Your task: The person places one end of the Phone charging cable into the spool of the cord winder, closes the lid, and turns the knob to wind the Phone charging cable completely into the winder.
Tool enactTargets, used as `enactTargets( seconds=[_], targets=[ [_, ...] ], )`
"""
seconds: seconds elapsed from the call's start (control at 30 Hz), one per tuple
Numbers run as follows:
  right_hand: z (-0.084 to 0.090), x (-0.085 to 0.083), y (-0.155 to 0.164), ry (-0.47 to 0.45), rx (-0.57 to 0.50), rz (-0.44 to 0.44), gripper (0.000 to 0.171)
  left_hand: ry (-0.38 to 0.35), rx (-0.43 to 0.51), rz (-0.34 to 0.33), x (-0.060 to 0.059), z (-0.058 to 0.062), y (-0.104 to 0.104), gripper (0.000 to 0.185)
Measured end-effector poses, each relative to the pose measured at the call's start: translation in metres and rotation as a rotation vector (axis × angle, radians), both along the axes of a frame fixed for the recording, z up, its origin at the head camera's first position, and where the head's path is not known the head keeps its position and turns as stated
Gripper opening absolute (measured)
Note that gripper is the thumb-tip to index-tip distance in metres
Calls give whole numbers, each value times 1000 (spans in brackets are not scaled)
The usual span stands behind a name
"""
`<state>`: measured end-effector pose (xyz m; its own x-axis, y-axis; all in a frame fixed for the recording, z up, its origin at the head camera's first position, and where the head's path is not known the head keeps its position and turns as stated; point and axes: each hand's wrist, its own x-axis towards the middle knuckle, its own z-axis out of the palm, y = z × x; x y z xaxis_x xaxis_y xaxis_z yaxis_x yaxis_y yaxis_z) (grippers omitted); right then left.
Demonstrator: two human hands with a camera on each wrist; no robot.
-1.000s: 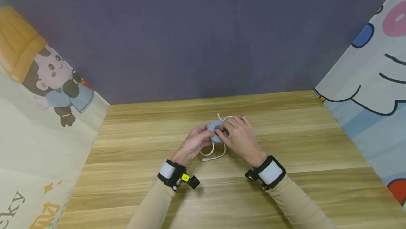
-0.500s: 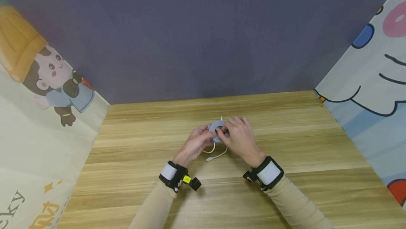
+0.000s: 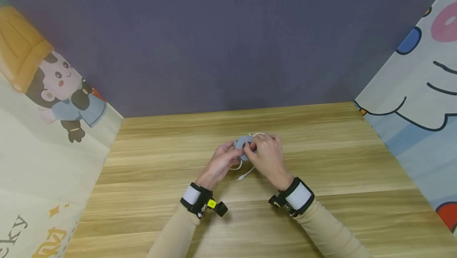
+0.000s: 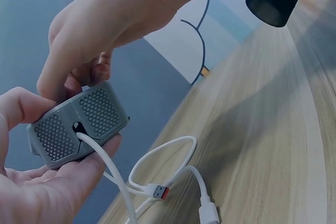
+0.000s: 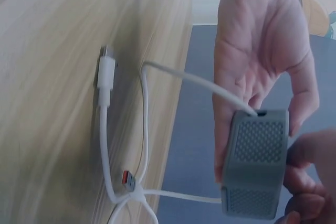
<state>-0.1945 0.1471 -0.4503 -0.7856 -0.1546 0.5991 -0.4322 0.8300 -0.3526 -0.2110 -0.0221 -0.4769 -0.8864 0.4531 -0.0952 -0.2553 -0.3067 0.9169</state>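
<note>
A round grey cable winder (image 3: 240, 149) with a dark centre and textured sides (image 4: 100, 113) is held above the table between both hands. My left hand (image 3: 219, 162) grips its left side, thumb on top and fingers beneath. My right hand (image 3: 268, 156) has its thumb and curled fingers at the winder's centre, pinching there; the fingertip contact is partly hidden. A white charging cable (image 5: 205, 82) comes out of slots in the winder's sides. One end is a USB-C plug (image 5: 105, 72); a USB-A plug with a red-orange tip (image 4: 158, 191) hangs by the cable loops.
A wood-grain table (image 3: 160, 139) lies below, backed by a dark blue-grey panel (image 3: 214, 43). Printed cartoon panels stand on the left (image 3: 46, 91) and right (image 3: 421, 91). Black wrist straps with cameras (image 3: 196, 200) sit on both wrists.
My right hand has turned and shifted slightly left at the winder's centre. The cable loops below have shrunk, and the USB-C plug has moved right. My left hand stays almost in place.
</note>
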Motion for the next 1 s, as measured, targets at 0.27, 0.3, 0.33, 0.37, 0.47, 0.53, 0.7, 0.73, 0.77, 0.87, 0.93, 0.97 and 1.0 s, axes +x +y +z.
enactTargets(
  seconds=[0.27,0.3,0.33,0.37,0.47,0.53,0.7,0.73,0.77,0.87,0.93,0.97,1.0],
  targets=[
    [-2,3,-5,4,-49,-57,27,-2,8,47,2,-1,3,50],
    [-2,3,-5,-3,-56,-59,27,1,7,51,2,-1,4,51],
    [-2,3,-5,-9,-63,-62,27,2,8,56,2,-2,4,52],
    [-3,3,-6,-16,-70,-63,27,2,8,60,2,-2,4,52],
    [-3,3,-6,-27,-81,-62,26,0,7,71,2,-3,6,52],
    [-3,3,-5,-31,-86,-59,25,-9,7,77,2,-3,7,52],
    [-4,1,-2,-40,-77,-22,27,-10,-6,86,3,-3,7,50],
    [-4,1,0,-42,-72,-7,27,-12,-7,88,3,-3,7,50],
    [-4,1,1,-44,-68,10,28,-14,-13,90,3,-3,6,50],
    [-4,-1,5,-40,-57,69,25,-29,-32,98,2,-3,5,51],
    [-4,-1,9,-32,-44,116,19,-37,-39,101,1,-3,4,52],
    [-4,-2,11,-24,-36,142,16,-35,-43,100,1,-3,3,52],
    [-4,-3,12,-15,-26,168,11,-33,-45,98,0,-3,3,53]
  ],
)
